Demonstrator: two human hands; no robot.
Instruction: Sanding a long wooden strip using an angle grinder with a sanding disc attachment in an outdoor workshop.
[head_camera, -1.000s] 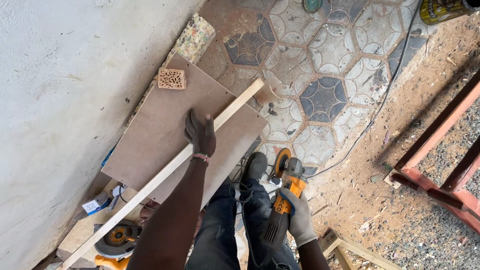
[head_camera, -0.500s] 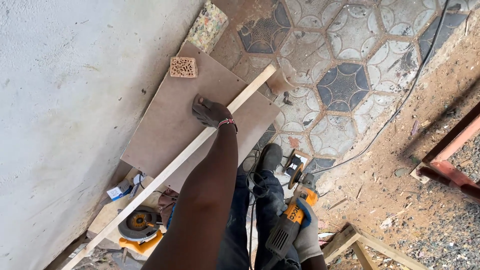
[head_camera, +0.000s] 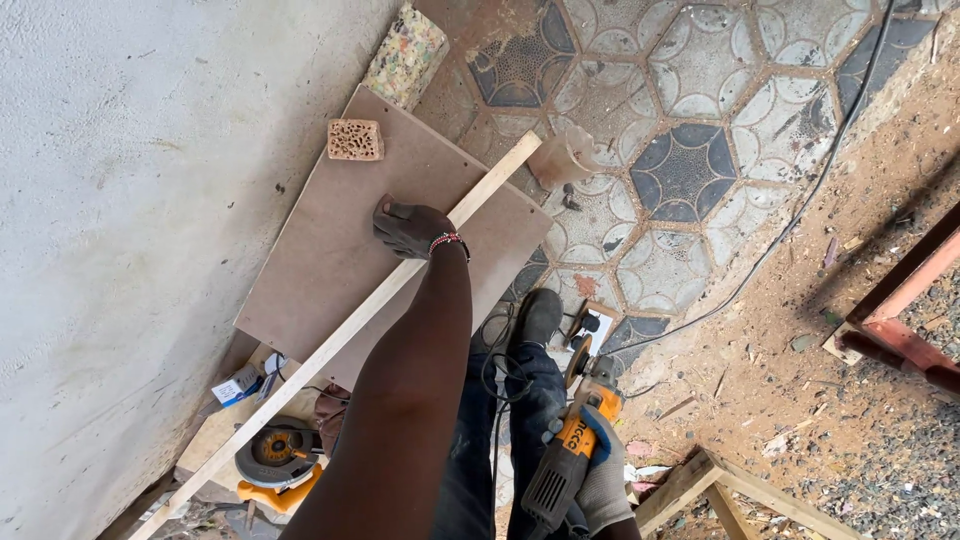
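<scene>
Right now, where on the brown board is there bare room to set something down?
The board is bare between the sponge block and the left hand, and along its wall-side edge down to the near corner. The wooden strip crosses its right side. Beyond the near corner, by the circular saw, it is crowded.

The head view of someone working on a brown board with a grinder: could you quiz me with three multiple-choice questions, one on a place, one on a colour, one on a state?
1. Where does the left hand rest?
A. on the brown board
B. on the tiled floor
C. on the wall

2. What colour is the angle grinder body?
A. green
B. orange and black
C. white

3. How is the right hand?
A. open and empty
B. closed around the grinder
C. flat on the wooden strip

Answers: 1 A, its fingers press the board beside the wooden strip. 2 B, orange housing with a black handle. 3 B, the gloved hand grips the handle.
</scene>
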